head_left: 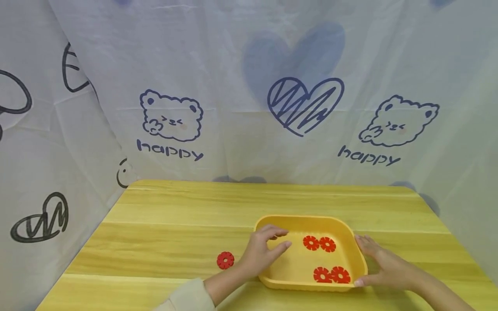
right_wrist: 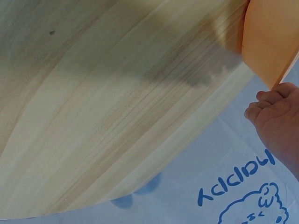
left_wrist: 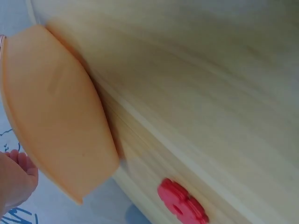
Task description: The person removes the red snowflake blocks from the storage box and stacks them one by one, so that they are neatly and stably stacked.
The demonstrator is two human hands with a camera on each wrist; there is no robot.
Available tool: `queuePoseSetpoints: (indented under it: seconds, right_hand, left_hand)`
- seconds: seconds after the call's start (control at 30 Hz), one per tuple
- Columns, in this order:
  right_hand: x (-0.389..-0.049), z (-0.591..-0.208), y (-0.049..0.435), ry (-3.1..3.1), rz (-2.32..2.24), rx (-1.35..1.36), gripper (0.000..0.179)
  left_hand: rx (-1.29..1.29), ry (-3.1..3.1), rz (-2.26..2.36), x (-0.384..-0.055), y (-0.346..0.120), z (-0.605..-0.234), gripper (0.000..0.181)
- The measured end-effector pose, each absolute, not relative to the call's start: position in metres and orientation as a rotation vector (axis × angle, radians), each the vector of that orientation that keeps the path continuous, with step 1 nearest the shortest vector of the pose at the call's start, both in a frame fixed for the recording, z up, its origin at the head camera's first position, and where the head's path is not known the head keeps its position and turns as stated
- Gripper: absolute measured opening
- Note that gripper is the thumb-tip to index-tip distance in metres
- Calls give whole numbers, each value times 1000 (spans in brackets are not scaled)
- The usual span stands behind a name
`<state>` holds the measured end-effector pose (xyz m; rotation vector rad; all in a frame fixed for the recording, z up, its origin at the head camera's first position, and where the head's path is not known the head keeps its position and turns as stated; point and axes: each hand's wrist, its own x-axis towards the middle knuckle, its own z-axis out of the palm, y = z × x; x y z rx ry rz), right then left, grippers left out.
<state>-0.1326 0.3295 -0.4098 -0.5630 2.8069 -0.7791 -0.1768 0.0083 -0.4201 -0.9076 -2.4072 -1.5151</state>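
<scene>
A yellow-orange plastic tray (head_left: pixel 295 286) stands on the table, with two pairs of red notched snowflake discs inside: a back pair (head_left: pixel 327 245) and a front pair (head_left: pixel 340 275). Over the tray's left side hovers my left hand (head_left: pixel 261 250), thumb and fingers spread apart with nothing between them. My right hand (head_left: pixel 393 268) rests against the tray's right side, fingertips at the rim and thumb by the front corner. One more red disc (head_left: pixel 225 260) lies on the table left of the tray; the left wrist view shows this disc (left_wrist: pixel 180 203) near the tray's outer wall (left_wrist: pixel 60 107).
The light wood table (head_left: pixel 163 242) extends left, right and behind the tray. A white cloth (head_left: pixel 233 86) with printed bears and hearts hangs behind the table's far edge and along its sides.
</scene>
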Motion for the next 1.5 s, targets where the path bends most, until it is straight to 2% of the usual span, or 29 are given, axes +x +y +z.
queuePoseSetpoints:
  seconds: [0.5, 1.5]
  right_hand:
    - [-132, -410, 329, 2822, -770, -572, 104]
    - [-133, -413, 330, 2858, -729, -588, 102]
  left_hand:
    - [-852, -2460, -1600, -180, 42, -426, 30]
    - [-638, -2584, -1619, -191, 77, -434, 32]
